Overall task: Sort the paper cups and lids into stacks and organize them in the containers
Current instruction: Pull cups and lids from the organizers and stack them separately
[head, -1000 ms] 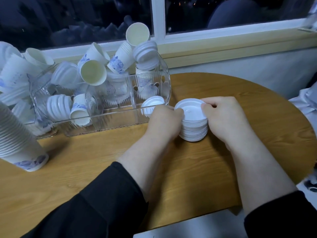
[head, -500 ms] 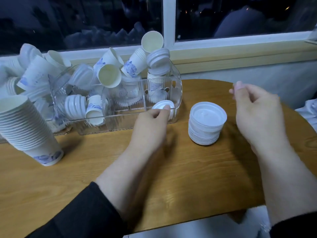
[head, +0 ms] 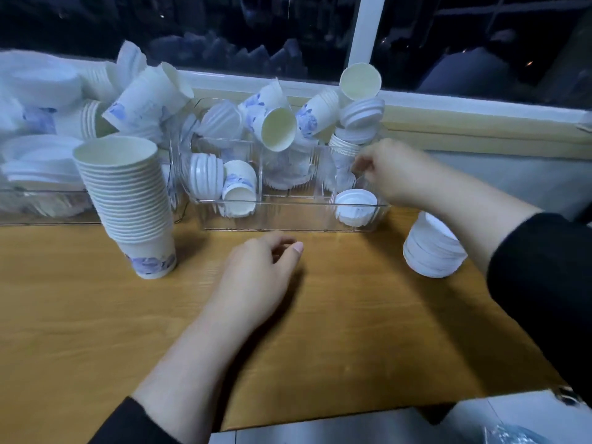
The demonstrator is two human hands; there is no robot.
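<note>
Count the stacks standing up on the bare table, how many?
2. A tall stack of cups stands on the left, and a low stack of lids sits on the right, partly hidden behind the right forearm. Other stacks lie in the containers.

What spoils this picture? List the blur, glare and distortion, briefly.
Head view: dim, bluish indoor light with a black window behind. Wide-angle lens bends the sill and table edges. Lids at far left are smeared and blown out. Right hand at the container is slightly soft. Left hand throws a soft shadow rightward. Cup stack reads sharp.
</note>
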